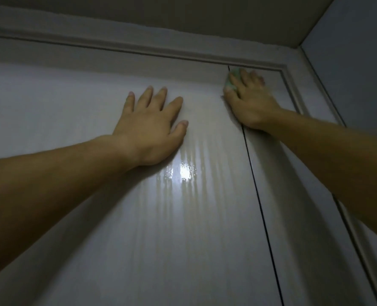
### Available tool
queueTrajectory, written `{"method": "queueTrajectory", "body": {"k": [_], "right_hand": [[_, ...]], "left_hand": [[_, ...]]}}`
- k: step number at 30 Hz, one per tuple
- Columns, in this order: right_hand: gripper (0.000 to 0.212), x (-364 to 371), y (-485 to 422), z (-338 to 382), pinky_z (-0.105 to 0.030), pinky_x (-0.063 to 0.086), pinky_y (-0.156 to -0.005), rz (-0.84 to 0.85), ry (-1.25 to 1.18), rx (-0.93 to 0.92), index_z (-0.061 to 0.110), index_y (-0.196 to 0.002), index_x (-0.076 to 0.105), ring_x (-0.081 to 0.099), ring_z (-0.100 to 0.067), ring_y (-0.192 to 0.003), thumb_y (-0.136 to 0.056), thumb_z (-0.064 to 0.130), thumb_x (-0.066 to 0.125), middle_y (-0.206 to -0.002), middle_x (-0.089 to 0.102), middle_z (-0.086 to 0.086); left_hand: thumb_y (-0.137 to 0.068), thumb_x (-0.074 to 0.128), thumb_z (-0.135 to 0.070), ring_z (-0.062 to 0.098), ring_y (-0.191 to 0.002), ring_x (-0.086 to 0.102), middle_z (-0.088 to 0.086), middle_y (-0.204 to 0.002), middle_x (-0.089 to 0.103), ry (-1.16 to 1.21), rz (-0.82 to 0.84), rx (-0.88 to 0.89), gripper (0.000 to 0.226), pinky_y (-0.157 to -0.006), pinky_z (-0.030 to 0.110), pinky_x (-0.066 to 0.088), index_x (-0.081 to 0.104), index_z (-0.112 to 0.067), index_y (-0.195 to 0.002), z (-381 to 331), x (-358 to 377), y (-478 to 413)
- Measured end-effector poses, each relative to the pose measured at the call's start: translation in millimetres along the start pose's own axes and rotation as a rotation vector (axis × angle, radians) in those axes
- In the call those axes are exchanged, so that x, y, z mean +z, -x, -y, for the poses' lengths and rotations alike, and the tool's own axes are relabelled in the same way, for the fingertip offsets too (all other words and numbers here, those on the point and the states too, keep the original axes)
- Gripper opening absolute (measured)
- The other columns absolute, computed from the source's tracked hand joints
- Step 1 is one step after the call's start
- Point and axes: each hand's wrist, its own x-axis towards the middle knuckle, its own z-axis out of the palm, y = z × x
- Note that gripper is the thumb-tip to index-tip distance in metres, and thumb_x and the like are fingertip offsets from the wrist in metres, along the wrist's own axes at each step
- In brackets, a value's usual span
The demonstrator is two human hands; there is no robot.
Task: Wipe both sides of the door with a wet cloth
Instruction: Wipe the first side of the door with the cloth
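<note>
A white glossy door fills the view, seen from below, with wet streaks and a bright light glare in its middle. My left hand lies flat on the door with its fingers spread. My right hand presses a pale green cloth against the door's top right corner, right at the dark vertical gap between door and frame. Most of the cloth is hidden under the fingers.
The door frame runs along the top and down the right side. Above it is the ceiling, and a side wall closes in on the right.
</note>
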Motion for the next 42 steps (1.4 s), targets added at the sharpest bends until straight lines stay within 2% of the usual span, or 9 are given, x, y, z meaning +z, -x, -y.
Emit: {"method": "queueTrajectory", "body": {"k": [4,10,14,17,22,26,33,38,42], "right_hand": [[0.063,-21.3,-18.8,-33.9,-0.047,-0.004,-0.128,0.066,0.004,0.235,0.015,-0.164,-0.004,-0.007,-0.031,-0.158,-0.11,0.045,0.008,-0.172,-0.008,-0.009],[0.065,-10.3,18.9,-43.3,-0.046,-0.002,-0.128,0.029,0.02,0.199,0.009,-0.163,0.001,-0.002,-0.033,-0.158,-0.11,0.044,0.014,-0.172,-0.002,-0.013],[0.062,-25.3,6.9,-34.4,-0.049,0.01,-0.127,-0.021,-0.068,0.308,0.002,-0.159,0.019,0.015,-0.037,-0.155,-0.11,0.04,0.021,-0.167,0.018,-0.021],[0.056,-18.8,38.1,-24.1,-0.05,0.014,-0.125,-0.077,-0.126,0.26,0.0,-0.155,0.027,0.023,-0.04,-0.15,-0.111,0.034,0.024,-0.162,0.027,-0.025],[0.057,-2.5,88.4,-33.4,-0.049,0.01,-0.128,-0.064,-0.181,0.227,0.018,-0.163,0.012,0.009,-0.032,-0.157,-0.11,0.032,0.025,-0.17,0.014,-0.013],[0.058,-15.1,64.3,-35.0,-0.044,0.002,-0.128,-0.021,-0.178,0.29,0.014,-0.164,0.005,0.003,-0.031,-0.158,-0.111,0.028,0.023,-0.171,0.007,-0.012],[0.062,13.5,138.8,-11.8,-0.029,-0.014,-0.119,-0.012,-0.124,-0.028,0.027,-0.162,-0.009,-0.017,-0.016,-0.155,-0.108,0.05,0.012,-0.17,-0.012,0.01],[0.059,-3.5,90.2,-17.6,-0.035,-0.015,-0.124,0.032,-0.109,0.153,0.017,-0.164,-0.006,-0.017,-0.026,-0.156,-0.112,0.038,0.013,-0.172,-0.013,-0.004],[0.062,17.2,136.7,12.2,-0.03,-0.017,-0.118,0.009,-0.084,-0.119,0.029,-0.161,-0.012,-0.02,-0.015,-0.155,-0.108,0.05,0.011,-0.165,-0.021,0.013]], "left_hand": [[-0.091,0.005,-0.066,0.028,-0.159,-0.005,0.005,-0.173,0.0,-0.034,0.004,0.003,0.08,-0.127,0.054,-0.004,0.006,-0.031,-0.164,-0.9,2.7,0.7],[-0.089,0.004,-0.07,0.03,-0.159,-0.001,0.006,-0.173,0.004,-0.015,0.004,-0.011,0.084,-0.127,0.055,-0.002,0.01,-0.032,-0.163,-0.5,-0.4,-4.0],[-0.1,0.012,-0.066,0.031,-0.159,-0.001,0.007,-0.172,0.006,-0.003,-0.026,-0.043,0.072,-0.127,0.056,-0.002,0.014,-0.03,-0.162,-7.9,2.9,-3.8],[-0.097,0.01,-0.064,0.031,-0.159,0.001,0.008,-0.172,0.007,0.02,-0.059,-0.029,0.074,-0.127,0.055,-0.001,0.016,-0.03,-0.162,-15.8,5.9,3.5],[-0.092,0.007,-0.065,0.032,-0.159,0.004,0.008,-0.172,0.011,0.028,-0.052,-0.012,0.079,-0.127,0.056,0.001,0.02,-0.03,-0.161,-21.1,5.5,7.6],[-0.091,0.006,-0.067,0.032,-0.159,0.003,0.008,-0.172,0.009,0.024,-0.043,-0.007,0.081,-0.127,0.057,0.001,0.017,-0.031,-0.162,-19.9,5.0,5.6],[-0.09,0.006,-0.068,0.034,-0.158,0.005,0.01,-0.171,0.013,0.038,-0.042,-0.006,0.083,-0.127,0.058,0.003,0.022,-0.028,-0.161,-25.4,1.1,5.8],[-0.089,0.005,-0.068,0.033,-0.158,0.006,0.009,-0.172,0.012,0.019,-0.018,0.013,0.084,-0.127,0.055,0.005,0.019,-0.03,-0.163,-20.0,-2.2,7.4],[-0.09,0.004,-0.068,0.033,-0.159,0.004,0.009,-0.172,0.008,-0.003,-0.012,0.013,0.083,-0.127,0.055,0.003,0.014,-0.031,-0.163,-19.6,-0.3,8.4]]}}
